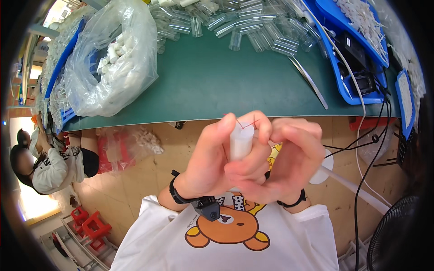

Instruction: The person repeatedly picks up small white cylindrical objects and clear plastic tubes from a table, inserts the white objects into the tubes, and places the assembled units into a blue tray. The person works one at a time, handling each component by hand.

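Observation:
Above my lap, just off the near edge of the table, my left hand [204, 156] is closed round a small white cylinder [241, 145]. The cylinder stands roughly upright, with its lower part hidden by fingers. Thin red wires [244, 126] stick out at its top and spread in a V between thumb and forefinger. My right hand [296, 156] presses against the left one from the right, its fingers curled. Its thumb side reaches under the left fingers; what it grips is hidden.
On the green table [203, 77] lie metal tweezers [309, 82] and a heap of clear tubes [257, 29]. A plastic bag [122, 86] of white cylinders stands left; blue trays [341, 86] and cables [384, 122] are right. Another person [54, 158] sits at far left. A black fan [398, 235] stands lower right.

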